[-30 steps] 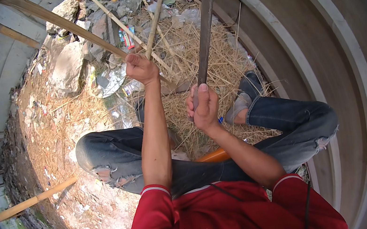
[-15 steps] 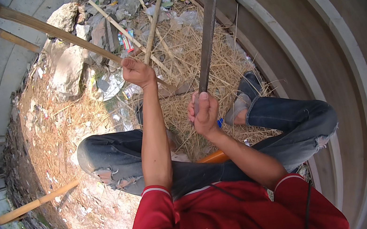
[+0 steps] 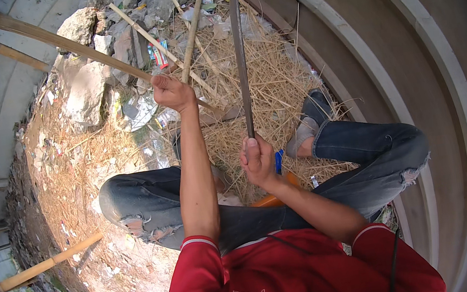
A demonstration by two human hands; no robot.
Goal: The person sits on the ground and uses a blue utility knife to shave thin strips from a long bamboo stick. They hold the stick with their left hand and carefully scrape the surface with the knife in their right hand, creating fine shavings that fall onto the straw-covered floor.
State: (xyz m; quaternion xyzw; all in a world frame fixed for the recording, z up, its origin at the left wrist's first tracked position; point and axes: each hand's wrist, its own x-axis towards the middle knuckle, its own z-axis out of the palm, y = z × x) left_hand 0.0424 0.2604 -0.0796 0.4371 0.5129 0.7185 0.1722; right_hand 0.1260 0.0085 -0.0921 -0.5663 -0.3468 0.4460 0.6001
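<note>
My left hand (image 3: 175,92) is wrapped round a long bamboo strip (image 3: 74,47), which slants from the far left down to a short end near a wooden block (image 3: 229,114) on the ground. In my right hand (image 3: 257,160) is a machete (image 3: 241,60), its dark blade pointing away from me and nearly upright in the picture. The blade stands to the right of the strip, apart from it. My fingers hide the machete's handle. Straw-like bamboo shavings (image 3: 278,79) lie thick beneath both hands.
Several bamboo sticks (image 3: 192,31) lie beyond my hands, near large rocks (image 3: 86,89) and scattered litter. A corrugated metal wall (image 3: 385,32) rises close on the right. Another bamboo pole (image 3: 51,261) juts in at the left. An orange object (image 3: 269,201) sits between my legs.
The machete has swung to the left, its tip turning toward the bamboo strip, and my right hand has come slightly nearer to me. My left hand has barely moved and keeps its hold.
</note>
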